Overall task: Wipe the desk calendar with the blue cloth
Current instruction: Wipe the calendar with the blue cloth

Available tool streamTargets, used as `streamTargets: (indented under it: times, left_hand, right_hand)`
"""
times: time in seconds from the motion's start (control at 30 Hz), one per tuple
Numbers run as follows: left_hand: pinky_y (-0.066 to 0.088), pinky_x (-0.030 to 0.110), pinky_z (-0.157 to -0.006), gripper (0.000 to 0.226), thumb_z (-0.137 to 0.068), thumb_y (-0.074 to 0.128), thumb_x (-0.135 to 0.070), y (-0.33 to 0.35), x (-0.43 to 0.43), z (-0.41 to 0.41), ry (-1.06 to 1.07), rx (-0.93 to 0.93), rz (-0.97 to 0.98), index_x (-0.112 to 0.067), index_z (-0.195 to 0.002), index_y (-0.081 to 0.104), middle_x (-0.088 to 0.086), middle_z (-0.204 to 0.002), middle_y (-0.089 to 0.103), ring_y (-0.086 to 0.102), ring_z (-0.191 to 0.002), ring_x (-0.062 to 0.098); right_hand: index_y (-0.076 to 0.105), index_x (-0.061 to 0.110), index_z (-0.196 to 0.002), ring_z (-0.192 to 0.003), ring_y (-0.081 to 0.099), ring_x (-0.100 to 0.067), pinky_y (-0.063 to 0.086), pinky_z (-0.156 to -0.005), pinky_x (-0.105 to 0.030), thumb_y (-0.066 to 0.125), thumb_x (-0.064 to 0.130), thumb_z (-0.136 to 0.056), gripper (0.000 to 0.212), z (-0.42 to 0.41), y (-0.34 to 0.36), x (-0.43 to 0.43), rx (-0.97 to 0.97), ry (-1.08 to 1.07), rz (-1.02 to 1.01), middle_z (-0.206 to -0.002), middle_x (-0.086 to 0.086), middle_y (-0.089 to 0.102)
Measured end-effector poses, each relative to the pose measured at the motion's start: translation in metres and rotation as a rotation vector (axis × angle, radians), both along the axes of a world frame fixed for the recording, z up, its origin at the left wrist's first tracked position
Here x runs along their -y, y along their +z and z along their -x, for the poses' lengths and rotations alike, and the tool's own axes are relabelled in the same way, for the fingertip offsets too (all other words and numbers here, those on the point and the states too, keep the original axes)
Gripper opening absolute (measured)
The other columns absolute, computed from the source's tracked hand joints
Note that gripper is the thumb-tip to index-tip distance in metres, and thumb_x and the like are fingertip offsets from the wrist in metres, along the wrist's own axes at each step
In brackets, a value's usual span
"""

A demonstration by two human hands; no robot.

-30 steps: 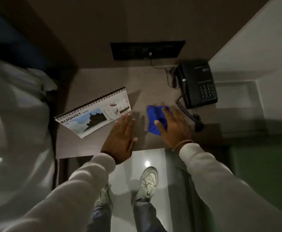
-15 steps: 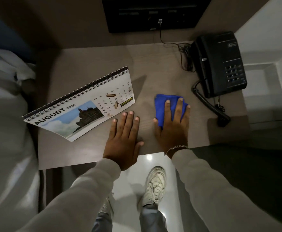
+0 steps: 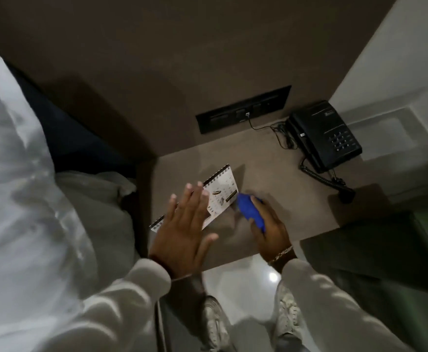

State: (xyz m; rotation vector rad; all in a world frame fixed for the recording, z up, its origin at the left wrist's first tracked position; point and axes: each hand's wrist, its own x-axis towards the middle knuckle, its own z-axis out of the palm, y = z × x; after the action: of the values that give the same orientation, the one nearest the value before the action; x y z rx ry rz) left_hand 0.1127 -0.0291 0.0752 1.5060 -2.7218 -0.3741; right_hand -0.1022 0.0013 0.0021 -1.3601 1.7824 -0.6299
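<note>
A white spiral-bound desk calendar (image 3: pixel 221 194) lies on the brown desk (image 3: pixel 279 174), near its left side. My left hand (image 3: pixel 182 227) hovers over the calendar's left half with fingers spread, hiding most of the page. Whether it touches the calendar I cannot tell. My right hand (image 3: pixel 271 229) grips the bunched blue cloth (image 3: pixel 249 210), which sits just right of the calendar's right edge, close to or touching its corner.
A black telephone (image 3: pixel 325 133) with a coiled cord (image 3: pixel 322 177) stands at the desk's back right. A dark socket panel (image 3: pixel 243 109) with a plugged cable is on the wall behind. White bedding (image 3: pixel 30 186) lies to the left. The desk's front edge runs just below my wrists.
My right hand went from flat on the cloth to gripping it bunched, and moved left to the calendar. My left hand rose over the calendar. The camera pulled back.
</note>
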Motion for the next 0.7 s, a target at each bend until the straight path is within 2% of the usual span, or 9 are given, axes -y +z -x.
streamTargets:
  times: [0.1,0.2,0.3,0.37,0.43,0.5,0.57,0.6,0.7]
  left_hand:
    - [0.008,0.051,-0.122,0.091,-0.089,0.028,-0.065,-0.001,0.036,-0.025,-0.038,0.036,-0.028,-0.006,-0.154,0.001,0.016,-0.164,-0.001,-0.002,-0.152,0.033]
    - [0.009,0.053,-0.123,0.097,-0.085,0.017,-0.075,-0.013,0.067,-0.034,-0.161,0.106,-0.077,-0.010,-0.150,-0.014,0.015,-0.163,-0.010,-0.007,-0.152,0.032]
    - [0.012,0.053,-0.123,0.099,-0.083,0.013,-0.078,-0.028,0.082,-0.033,-0.298,0.142,-0.094,-0.009,-0.149,-0.014,0.012,-0.162,-0.013,-0.007,-0.152,0.030]
    - [0.010,0.051,-0.124,0.098,-0.084,0.016,-0.076,-0.035,0.085,-0.033,-0.336,0.094,-0.099,-0.008,-0.150,-0.012,0.011,-0.162,-0.012,-0.006,-0.153,0.028]
    - [0.007,0.048,-0.124,0.096,-0.087,0.019,-0.073,-0.039,0.086,-0.035,-0.364,0.041,-0.098,-0.008,-0.151,-0.010,0.011,-0.163,-0.010,-0.006,-0.153,0.025]
    - [0.006,0.046,-0.124,0.093,-0.088,0.020,-0.071,-0.042,0.088,-0.037,-0.401,0.014,-0.095,-0.010,-0.151,-0.009,0.009,-0.163,-0.010,-0.007,-0.153,0.022]
    - [0.003,0.045,-0.124,0.092,-0.087,0.019,-0.072,-0.045,0.089,-0.037,-0.427,0.001,-0.105,-0.012,-0.151,-0.010,0.006,-0.163,-0.013,-0.010,-0.153,0.019]
    - [0.002,0.044,-0.124,0.092,-0.087,0.018,-0.072,-0.046,0.089,-0.037,-0.429,-0.008,-0.118,-0.013,-0.151,-0.010,0.005,-0.163,-0.014,-0.012,-0.153,0.018]
    - [0.001,0.044,-0.124,0.093,-0.086,0.014,-0.075,-0.048,0.088,-0.037,-0.420,-0.030,-0.165,-0.014,-0.151,-0.010,0.004,-0.163,-0.015,-0.013,-0.153,0.016]
  right_hand:
    - [0.042,0.014,-0.144,-0.140,0.043,-0.027,0.035,-0.116,-0.039,0.049,0.018,-0.098,0.047,-0.043,-0.007,-0.011,0.134,-0.222,0.104,-0.150,-0.012,0.047]
    - [0.047,0.013,-0.140,-0.134,0.050,-0.027,0.040,-0.114,-0.044,0.054,0.014,-0.098,0.043,-0.076,-0.011,-0.009,0.305,-0.497,0.103,-0.145,-0.012,0.053]
    - [0.047,0.017,-0.139,-0.126,0.055,-0.024,0.045,-0.109,-0.041,0.054,0.020,-0.098,0.042,-0.098,-0.017,-0.005,0.450,-0.662,0.118,-0.137,-0.007,0.058]
    - [0.048,0.024,-0.136,-0.121,0.058,-0.019,0.047,-0.106,-0.035,0.052,0.026,-0.098,0.038,-0.110,-0.020,-0.002,0.524,-0.716,0.140,-0.131,0.000,0.060]
    - [0.049,0.027,-0.135,-0.124,0.056,-0.017,0.045,-0.108,-0.033,0.048,0.042,-0.097,0.041,-0.122,-0.026,-0.003,0.571,-0.738,0.209,-0.135,-0.001,0.058]
    - [0.046,0.023,-0.141,-0.131,0.052,-0.013,0.044,-0.109,-0.028,0.045,0.063,-0.088,0.067,-0.135,-0.038,-0.006,0.581,-0.733,0.258,-0.144,-0.004,0.053]
    - [0.038,0.036,-0.143,-0.132,0.048,0.000,0.044,-0.106,-0.018,0.041,0.074,-0.081,0.073,-0.153,-0.048,-0.008,0.607,-0.704,0.250,-0.150,0.000,0.045]
    - [0.032,0.043,-0.143,-0.135,0.044,0.001,0.040,-0.108,-0.016,0.038,0.078,-0.080,0.073,-0.165,-0.051,-0.008,0.590,-0.684,0.227,-0.154,0.003,0.039]
    - [0.013,0.054,-0.142,-0.149,0.016,-0.007,0.014,-0.120,-0.018,0.021,0.087,-0.076,0.074,-0.196,-0.054,-0.003,0.506,-0.651,0.175,-0.163,0.016,0.012]
